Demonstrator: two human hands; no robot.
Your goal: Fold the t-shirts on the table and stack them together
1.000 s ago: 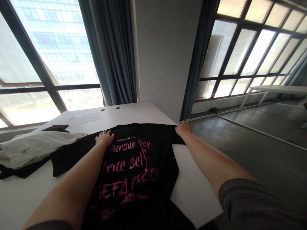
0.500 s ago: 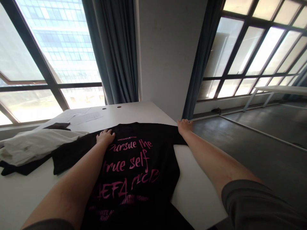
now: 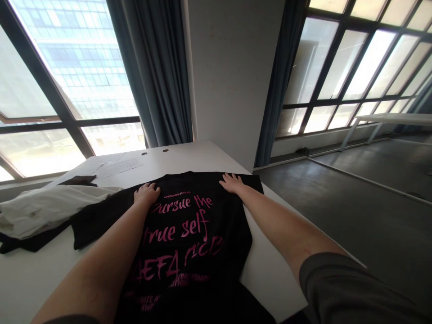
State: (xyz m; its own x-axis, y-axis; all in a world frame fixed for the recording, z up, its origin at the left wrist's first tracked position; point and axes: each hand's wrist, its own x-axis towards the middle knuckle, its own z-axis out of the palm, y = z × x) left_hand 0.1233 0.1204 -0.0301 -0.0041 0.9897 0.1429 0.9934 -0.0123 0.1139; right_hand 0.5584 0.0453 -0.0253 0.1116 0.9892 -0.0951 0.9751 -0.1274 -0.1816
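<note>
A black shirt (image 3: 199,225) with pink lettering lies spread on a white table (image 3: 270,252), its collar edge toward the far side. My left hand (image 3: 147,193) rests with fingers apart on the shirt's left shoulder. On the right shoulder, near the top edge, my right hand (image 3: 232,183) lies flat with its fingers spread. The left sleeve stretches toward a pale cloth, and the short right sleeve reaches the table's right edge. Neither hand grips the fabric. My left forearm hides part of the lettering.
A crumpled pale garment (image 3: 43,209) and dark cloth lie at the table's left. Papers (image 3: 118,166) are near the back, beside two round holes. Behind the table stand a pillar (image 3: 229,90) and curtains. Another white table (image 3: 394,118) is at the far right.
My right hand has moved left from the sleeve at the table's right edge onto the right shoulder, its fingers now spread. My left hand stays on the left shoulder.
</note>
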